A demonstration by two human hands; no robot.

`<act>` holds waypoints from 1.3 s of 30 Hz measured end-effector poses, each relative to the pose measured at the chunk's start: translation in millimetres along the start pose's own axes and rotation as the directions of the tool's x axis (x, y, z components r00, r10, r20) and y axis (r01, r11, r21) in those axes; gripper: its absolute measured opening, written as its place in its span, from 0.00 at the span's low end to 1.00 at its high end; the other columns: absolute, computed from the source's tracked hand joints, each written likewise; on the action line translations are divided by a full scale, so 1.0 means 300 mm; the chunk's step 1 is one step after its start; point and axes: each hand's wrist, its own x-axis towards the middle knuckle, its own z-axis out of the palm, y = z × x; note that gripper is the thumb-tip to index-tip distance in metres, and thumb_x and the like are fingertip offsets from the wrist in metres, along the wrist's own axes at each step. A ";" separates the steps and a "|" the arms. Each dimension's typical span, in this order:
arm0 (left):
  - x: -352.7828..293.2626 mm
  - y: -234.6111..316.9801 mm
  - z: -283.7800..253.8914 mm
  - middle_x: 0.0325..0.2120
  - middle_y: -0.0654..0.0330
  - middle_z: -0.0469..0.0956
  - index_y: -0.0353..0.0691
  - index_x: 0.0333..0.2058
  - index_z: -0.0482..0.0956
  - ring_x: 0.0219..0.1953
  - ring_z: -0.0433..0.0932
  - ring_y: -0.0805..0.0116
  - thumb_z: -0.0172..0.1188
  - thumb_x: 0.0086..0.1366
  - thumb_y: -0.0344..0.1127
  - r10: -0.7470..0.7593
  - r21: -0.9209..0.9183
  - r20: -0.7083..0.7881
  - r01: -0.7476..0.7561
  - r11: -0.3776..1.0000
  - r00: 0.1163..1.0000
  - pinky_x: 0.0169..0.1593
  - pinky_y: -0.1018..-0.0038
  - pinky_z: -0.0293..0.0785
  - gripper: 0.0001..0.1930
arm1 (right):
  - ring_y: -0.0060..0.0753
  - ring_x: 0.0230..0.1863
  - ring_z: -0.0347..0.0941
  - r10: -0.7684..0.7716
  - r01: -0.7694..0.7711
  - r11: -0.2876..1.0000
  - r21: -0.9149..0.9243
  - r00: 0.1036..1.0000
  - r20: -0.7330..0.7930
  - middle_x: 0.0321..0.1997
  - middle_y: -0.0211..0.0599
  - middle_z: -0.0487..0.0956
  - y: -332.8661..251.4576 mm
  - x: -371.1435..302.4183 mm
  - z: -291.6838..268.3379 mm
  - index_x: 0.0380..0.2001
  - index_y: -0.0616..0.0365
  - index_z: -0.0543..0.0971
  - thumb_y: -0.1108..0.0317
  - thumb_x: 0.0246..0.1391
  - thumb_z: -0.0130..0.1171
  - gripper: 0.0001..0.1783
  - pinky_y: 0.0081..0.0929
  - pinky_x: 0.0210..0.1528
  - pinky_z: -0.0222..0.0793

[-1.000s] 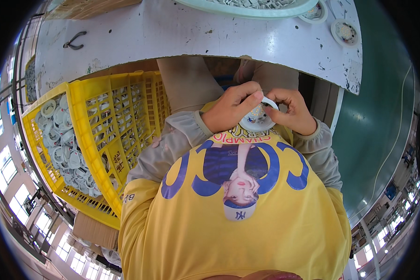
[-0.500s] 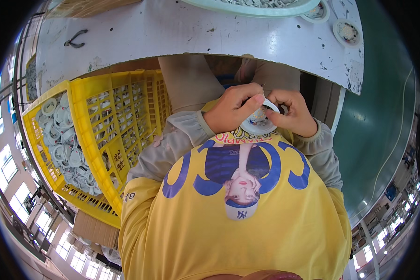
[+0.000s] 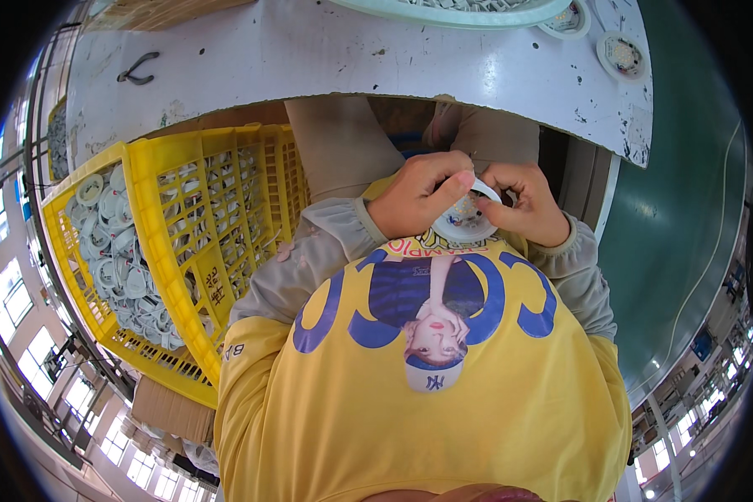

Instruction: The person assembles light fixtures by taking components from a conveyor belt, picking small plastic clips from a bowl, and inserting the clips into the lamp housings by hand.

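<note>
Close to my chest, both hands hold a small round white lamp part (image 3: 464, 219) with a pale disc inside. My left hand (image 3: 418, 194) grips its left rim, the thumb and forefinger pinching the top edge. On the right side my right hand (image 3: 527, 203) closes around the rim, fingers curled. The part sits just above the yellow printed shirt, below the edge of the white worktable (image 3: 351, 58).
A yellow plastic crate (image 3: 201, 243) stands at my left, with a second yellow crate (image 3: 100, 251) behind it holding several round white parts. Black pliers (image 3: 138, 69) lie on the table's left. Two round white parts (image 3: 619, 52) and a pale green tray rim (image 3: 443, 10) sit at the far edge.
The hands have kept the round part at the same spot; only the fingers have shifted slightly on its rim.
</note>
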 end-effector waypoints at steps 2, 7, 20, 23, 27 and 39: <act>-0.001 0.002 0.001 0.19 0.60 0.62 0.33 0.26 0.68 0.21 0.59 0.75 0.46 0.63 0.40 0.014 0.002 -0.004 -0.014 1.000 1.000 0.26 0.76 0.59 0.14 | 0.10 0.16 0.55 0.003 -0.002 1.000 0.005 1.000 -0.009 0.13 0.23 0.65 -0.010 -0.002 0.004 0.21 0.63 0.73 0.72 0.43 0.57 0.06 0.14 0.17 0.49; -0.004 -0.002 -0.007 0.19 0.60 0.62 0.33 0.26 0.67 0.21 0.59 0.74 0.46 0.64 0.41 0.048 0.025 0.003 -0.049 0.998 0.999 0.26 0.76 0.59 0.15 | 0.10 0.16 0.55 0.002 -0.004 0.997 -0.071 1.000 -0.024 0.13 0.23 0.64 -0.018 -0.006 0.015 0.21 0.63 0.73 0.71 0.42 0.58 0.06 0.15 0.17 0.50; -0.008 -0.004 -0.011 0.20 0.61 0.63 0.33 0.27 0.68 0.23 0.60 0.75 0.42 0.65 0.41 0.030 0.011 0.033 -0.030 0.999 0.999 0.28 0.77 0.59 0.16 | 0.10 0.17 0.53 0.086 -0.084 0.990 0.109 0.996 -0.016 0.14 0.22 0.63 -0.004 -0.015 0.028 0.20 0.62 0.72 0.70 0.43 0.58 0.07 0.15 0.18 0.46; -0.008 0.005 -0.010 0.22 0.62 0.65 0.33 0.27 0.68 0.25 0.62 0.76 0.40 0.66 0.42 0.014 0.041 0.053 -0.016 0.999 0.999 0.30 0.77 0.60 0.17 | 0.10 0.17 0.53 0.081 -0.080 0.991 0.111 0.997 -0.007 0.14 0.21 0.63 0.001 -0.017 0.025 0.20 0.62 0.72 0.70 0.43 0.57 0.07 0.15 0.19 0.47; -0.010 0.010 -0.010 0.23 0.62 0.65 0.33 0.28 0.69 0.25 0.61 0.77 0.41 0.66 0.41 0.001 0.011 0.056 -0.002 1.000 0.998 0.30 0.78 0.60 0.16 | 0.10 0.18 0.53 0.051 -0.049 0.981 0.186 0.999 -0.006 0.15 0.21 0.64 0.011 -0.015 0.025 0.20 0.62 0.71 0.70 0.43 0.57 0.07 0.15 0.19 0.47; -0.003 0.018 0.003 0.30 0.63 0.70 0.33 0.37 0.70 0.33 0.66 0.79 0.46 0.63 0.51 -0.014 -0.162 -0.123 -0.006 0.987 0.992 0.37 0.81 0.64 0.22 | 0.10 0.21 0.59 -0.063 0.059 0.998 -0.027 0.985 -0.158 0.20 0.26 0.70 -0.041 0.012 -0.004 0.24 0.63 0.73 0.67 0.44 0.59 0.09 0.13 0.22 0.53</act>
